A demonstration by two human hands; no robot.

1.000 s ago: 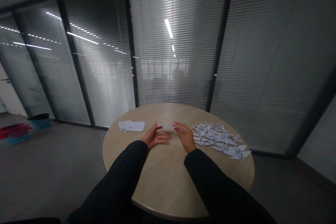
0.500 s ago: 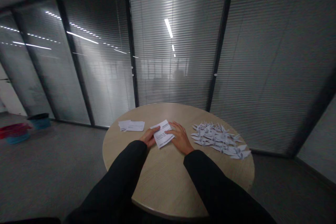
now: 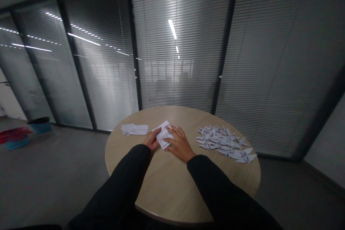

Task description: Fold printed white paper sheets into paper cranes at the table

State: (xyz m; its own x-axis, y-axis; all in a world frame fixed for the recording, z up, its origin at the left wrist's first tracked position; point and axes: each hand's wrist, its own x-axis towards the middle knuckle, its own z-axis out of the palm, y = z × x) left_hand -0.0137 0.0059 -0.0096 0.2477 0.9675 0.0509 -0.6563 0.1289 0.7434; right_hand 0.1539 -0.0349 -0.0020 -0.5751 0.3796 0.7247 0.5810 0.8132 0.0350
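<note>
1. Since the earlier view, the right hand [image 3: 179,144] had slid inward onto the white printed paper sheet [image 3: 163,134], lying on the round pale-wood table [image 3: 172,194].
2. Left hand [image 3: 151,139] also pressed it, both unclenched. Paper looked light, soft; best lifted by its edge.

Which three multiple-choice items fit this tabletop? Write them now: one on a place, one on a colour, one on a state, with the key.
1. Where do the paper cranes lie?
A) on the floor
B) on the round table, right of the hands
C) in a bin

2. What colour are the sleeves?
A) red
B) white
C) black

3. What state is the paper sheet in?
A) crumpled
B) standing upright
C) flat under both hands

1 B: the cranes sit on the tabletop beside the right hand.
2 C: both arms show black cloth.
3 C: it lies flat, the left hand at its edge.
</note>
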